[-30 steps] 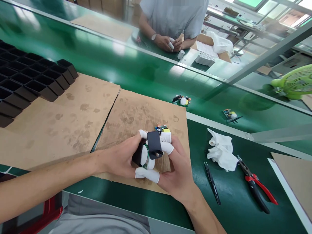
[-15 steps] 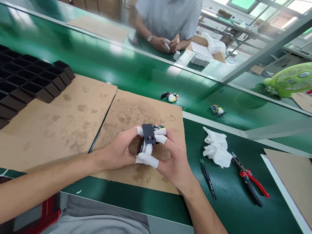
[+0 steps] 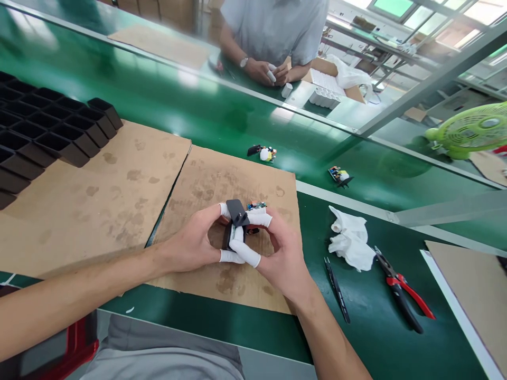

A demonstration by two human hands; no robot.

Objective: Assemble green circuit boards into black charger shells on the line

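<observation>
A small black plastic case (image 3: 227,237) is held between thumb and finger of my left hand (image 3: 190,232), which is closed on it from the left. My right hand (image 3: 281,253) is closed around a black plug plate (image 3: 236,210) with two pins, its thumb pressing a white part at the mouth of the case. The plate stands tilted above the case; how far the inner part sits inside is hidden by fingers. White finger cots cover the thumbs and fingertips. Just behind the fingers, a circuit board (image 3: 256,205) shows in part on the cardboard (image 3: 198,174).
Black cases (image 3: 47,121) stand in rows at left. Two board assemblies, one nearer (image 3: 266,153) and one farther right (image 3: 339,177), lie on the green belt (image 3: 222,124). At right are a white cloth (image 3: 350,237), tweezers (image 3: 336,290) and pliers (image 3: 400,290). A co-worker's hands (image 3: 269,73) hold a white piece opposite.
The plug plate has tilted over and come down closer to the case, with my right thumb now further into its mouth. Both assemblies on the belt have shifted left.
</observation>
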